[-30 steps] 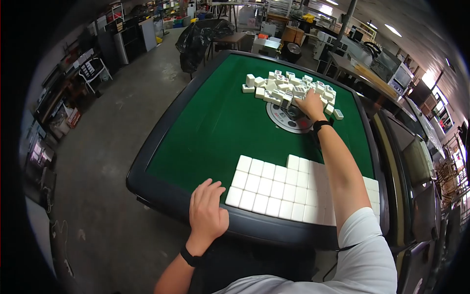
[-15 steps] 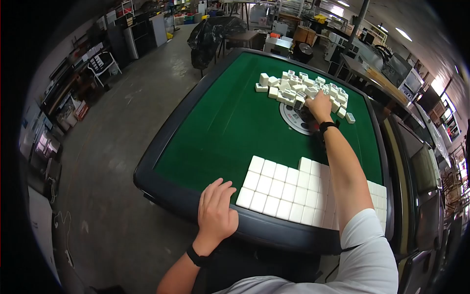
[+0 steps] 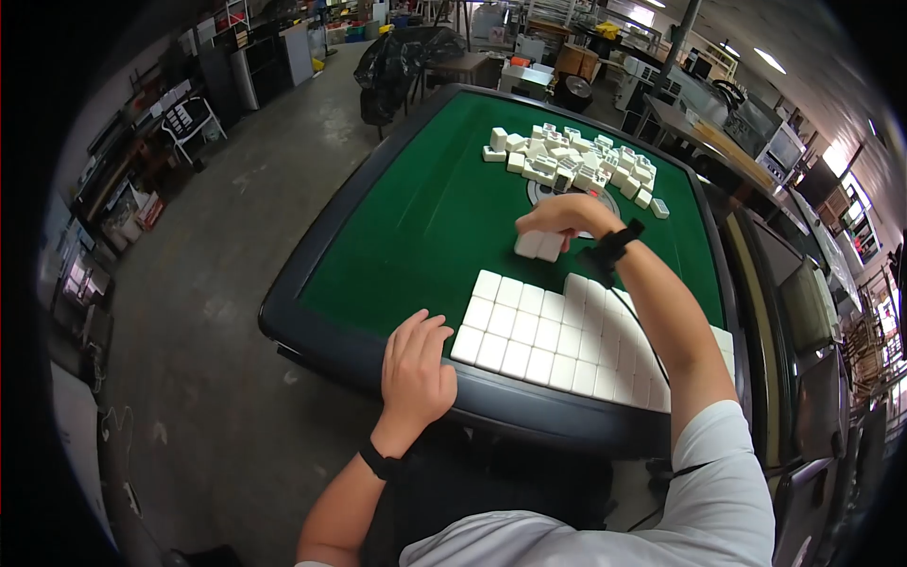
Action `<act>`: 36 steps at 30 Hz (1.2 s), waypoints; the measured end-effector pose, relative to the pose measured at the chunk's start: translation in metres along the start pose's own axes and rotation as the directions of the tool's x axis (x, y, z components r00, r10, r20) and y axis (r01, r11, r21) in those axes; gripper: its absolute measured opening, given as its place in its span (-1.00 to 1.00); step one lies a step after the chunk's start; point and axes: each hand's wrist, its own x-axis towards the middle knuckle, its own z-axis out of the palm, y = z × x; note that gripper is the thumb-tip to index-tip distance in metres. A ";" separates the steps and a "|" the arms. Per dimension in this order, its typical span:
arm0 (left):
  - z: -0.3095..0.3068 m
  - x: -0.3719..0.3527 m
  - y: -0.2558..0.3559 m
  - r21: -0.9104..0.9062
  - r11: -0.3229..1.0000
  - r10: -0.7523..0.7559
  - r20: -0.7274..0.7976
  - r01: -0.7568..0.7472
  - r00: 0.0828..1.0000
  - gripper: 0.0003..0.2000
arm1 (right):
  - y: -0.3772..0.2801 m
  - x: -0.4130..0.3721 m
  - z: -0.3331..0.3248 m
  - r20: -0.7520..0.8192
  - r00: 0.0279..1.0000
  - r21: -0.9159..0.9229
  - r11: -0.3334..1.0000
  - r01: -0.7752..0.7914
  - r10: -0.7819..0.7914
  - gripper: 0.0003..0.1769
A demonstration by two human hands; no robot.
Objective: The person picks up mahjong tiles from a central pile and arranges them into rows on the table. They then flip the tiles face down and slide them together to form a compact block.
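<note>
My right hand is closed on white mahjong tiles, held over the green felt just behind the tile rows. White tiles lie side by side, blank backs up, in rows along the near edge; the back row is only partly filled. My left hand rests at the table's near rim, fingers spread, left of these rows and holding nothing. A jumbled pile of tiles lies at the far side, partly over a round centre plate.
The square table has a raised dark rim. Beyond it stand a black plastic-covered object and a white chair. Benches and stacked equipment line the right side.
My right hand has come back from the far pile toward the tile rows, now with tiles in its grip. My left hand has barely moved; the view has shifted slightly.
</note>
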 end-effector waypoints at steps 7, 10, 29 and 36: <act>-0.001 -0.001 0.001 -0.002 1.000 -0.005 -0.006 0.005 1.000 -0.59 | -0.025 -0.009 0.019 -0.069 0.991 -0.021 0.993 -0.113 0.111 -0.42; 0.000 -0.002 0.000 0.002 1.000 0.003 0.001 -0.003 1.000 -0.61 | -0.013 -0.001 0.026 -0.126 0.988 -0.150 0.983 -0.104 0.085 -0.49; 0.001 -0.004 0.003 0.045 0.999 0.016 0.046 -0.018 0.999 -0.62 | -0.003 -0.024 0.058 -0.192 0.964 -0.361 0.927 0.103 -0.182 -0.60; -0.002 0.001 0.005 0.051 0.999 0.001 0.065 -0.004 0.998 -0.61 | 0.079 0.054 0.002 -0.558 0.826 -0.056 0.996 0.066 -0.085 -0.50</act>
